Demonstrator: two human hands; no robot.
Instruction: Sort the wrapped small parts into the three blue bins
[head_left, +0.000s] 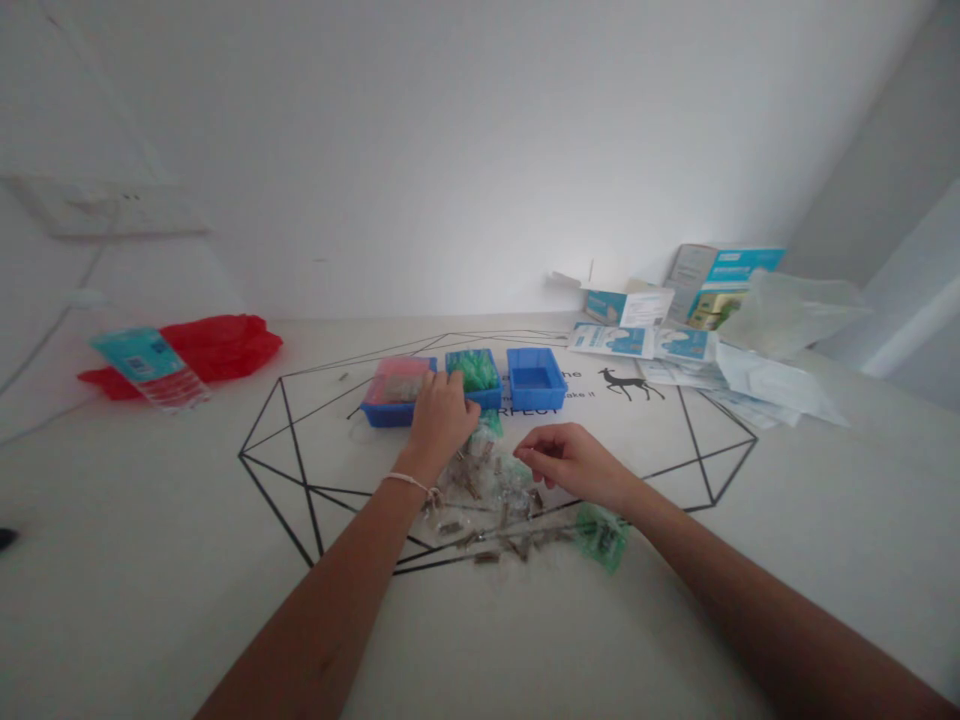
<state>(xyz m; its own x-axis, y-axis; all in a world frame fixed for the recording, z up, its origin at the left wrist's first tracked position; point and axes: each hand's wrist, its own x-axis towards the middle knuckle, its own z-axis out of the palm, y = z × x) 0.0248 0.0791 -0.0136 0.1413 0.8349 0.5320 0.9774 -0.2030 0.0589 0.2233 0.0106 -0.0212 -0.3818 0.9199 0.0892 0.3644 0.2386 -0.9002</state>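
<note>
1. Filling most of the view, a white tabletop (142, 520) carried a black line-drawn polygon (277, 470) and a printed deer (628, 382), below a white wall (450, 150).
2. Toward the far right sat opened cardboard boxes (724, 285), blue-and-white leaflets (611, 340) and a clear plastic bag (787, 315); at the far left, a teal packet (146, 368) lay on a red plastic bag (225, 350).
3. Three blue plastic trays stood in a row: the left tray (382, 415) held a pinkish bag (397, 380), and the middle tray (489, 400) held green packets (472, 370), just beside the right tray (536, 400).
4. A loose pile of small brownish pieces and clear wrap (480, 490) lay on the tabletop between the forearms, with a green packet (602, 535) at its right edge.
5. The left hand (439, 425) rested at the trays, its fingers (442, 385) pressed together and curled over the rims; any pinch was hidden. That close, curled hold suited careful work at a tray's edge.
6. The right hand (570, 465) hovered near the pile, its fingers (536, 455) loosely curled and pinching nothing visible, a light position that left the pieces undisturbed.
7. A thin cord bracelet (409, 483) circled the left wrist.
</note>
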